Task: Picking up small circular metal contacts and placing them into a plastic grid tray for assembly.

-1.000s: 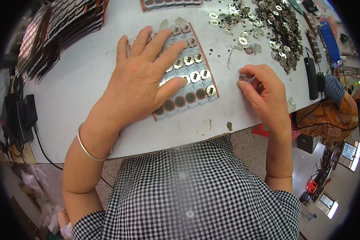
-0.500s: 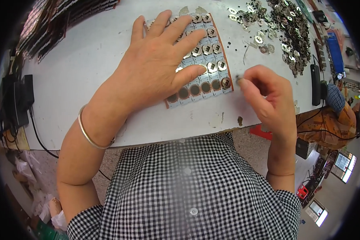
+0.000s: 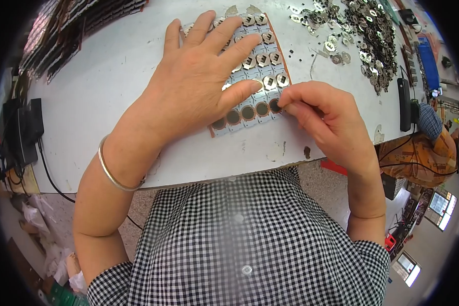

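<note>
Under my left hand (image 3: pixel 196 76) lies a panel of small light-blue circuit boards (image 3: pixel 262 92) with reddish-brown side strips. That hand rests flat with its fingers spread, covering the panel's left part. Shiny round metal clips (image 3: pixel 269 81) sit in rows over the upper boards. Along the nearest row, dark round pads (image 3: pixel 248 112) are bare. My right hand (image 3: pixel 331 115) is pinched at the right end of this row, its fingertips over the last board. Whatever the fingertips hold is hidden.
A large heap of loose metal clips (image 3: pixel 377 51) lies at the back right, with small dark bits (image 3: pixel 290 51) scattered nearby. Stacked panels (image 3: pixel 76 30) stand at the back left. Black adapters with cables (image 3: pixel 28 122) sit at the left edge. Another person's sleeve (image 3: pixel 429 121) shows at right.
My right hand has moved left from beside the panel onto the right end of its nearest row. The left hand has stayed nearly still.
</note>
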Action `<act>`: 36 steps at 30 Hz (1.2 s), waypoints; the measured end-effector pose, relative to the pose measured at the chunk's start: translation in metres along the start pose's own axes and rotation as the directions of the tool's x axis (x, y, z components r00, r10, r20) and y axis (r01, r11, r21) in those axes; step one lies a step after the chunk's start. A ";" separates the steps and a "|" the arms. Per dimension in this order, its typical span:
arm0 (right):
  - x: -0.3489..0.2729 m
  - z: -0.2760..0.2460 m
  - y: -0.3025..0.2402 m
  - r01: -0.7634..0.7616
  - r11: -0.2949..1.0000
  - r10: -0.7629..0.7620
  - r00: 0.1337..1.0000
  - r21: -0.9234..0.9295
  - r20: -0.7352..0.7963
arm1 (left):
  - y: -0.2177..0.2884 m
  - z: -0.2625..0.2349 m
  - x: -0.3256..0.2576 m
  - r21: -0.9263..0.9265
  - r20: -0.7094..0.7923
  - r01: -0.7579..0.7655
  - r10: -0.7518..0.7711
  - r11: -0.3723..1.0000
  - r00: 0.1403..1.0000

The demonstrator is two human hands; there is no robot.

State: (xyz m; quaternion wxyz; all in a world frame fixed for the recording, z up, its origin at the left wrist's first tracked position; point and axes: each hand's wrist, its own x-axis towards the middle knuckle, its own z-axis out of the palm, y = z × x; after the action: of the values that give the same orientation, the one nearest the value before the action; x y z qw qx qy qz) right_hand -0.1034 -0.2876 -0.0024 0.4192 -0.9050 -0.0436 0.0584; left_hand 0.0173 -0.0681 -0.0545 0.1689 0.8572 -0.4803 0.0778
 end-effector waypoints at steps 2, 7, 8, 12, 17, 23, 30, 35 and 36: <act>0.002 0.002 0.004 0.061 0.996 -0.063 0.998 -0.067 -0.032 | 0.000 -0.002 0.001 0.018 0.011 -0.007 0.007 1.000 1.000; 0.003 0.020 -0.002 0.052 0.999 -0.050 0.981 0.003 -0.186 | -0.001 -0.001 0.002 0.006 0.015 -0.015 0.015 1.000 1.000; 0.003 0.019 -0.004 0.043 0.999 -0.044 0.984 -0.010 -0.172 | -0.001 -0.001 0.002 0.006 0.016 -0.014 0.014 1.000 1.000; 0.003 0.019 -0.005 0.045 0.999 -0.046 0.988 -0.008 -0.148 | 0.000 -0.001 0.001 0.010 0.010 -0.006 0.006 1.000 1.000; 0.002 0.023 0.000 0.086 0.987 -0.111 0.976 -0.138 -0.185 | 0.001 -0.001 0.001 0.004 0.017 0.003 -0.003 1.000 1.000; -0.003 0.033 0.012 0.239 0.923 -0.325 0.903 -0.300 -0.281 | 0.003 0.003 -0.001 0.010 -0.006 0.012 -0.012 1.000 1.000; -0.007 0.037 0.012 0.246 0.916 -0.337 0.900 -0.317 -0.276 | 0.002 0.003 -0.001 0.020 -0.010 0.025 -0.025 1.000 1.000; -0.009 0.040 0.009 0.275 0.877 -0.400 0.872 -0.394 -0.282 | 0.005 -0.005 0.005 0.040 -0.012 -0.005 0.006 0.999 1.000; -0.010 0.041 0.007 0.277 0.864 -0.414 0.867 -0.419 -0.279 | 0.007 -0.007 0.003 0.041 0.017 -0.002 0.001 0.999 1.000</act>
State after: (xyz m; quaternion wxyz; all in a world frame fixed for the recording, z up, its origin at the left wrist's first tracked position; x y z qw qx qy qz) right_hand -0.1191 -0.2623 -0.0335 0.2476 -0.9387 -0.1404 -0.1946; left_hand 0.0132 -0.0713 -0.0454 0.1471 0.8608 -0.4805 0.0807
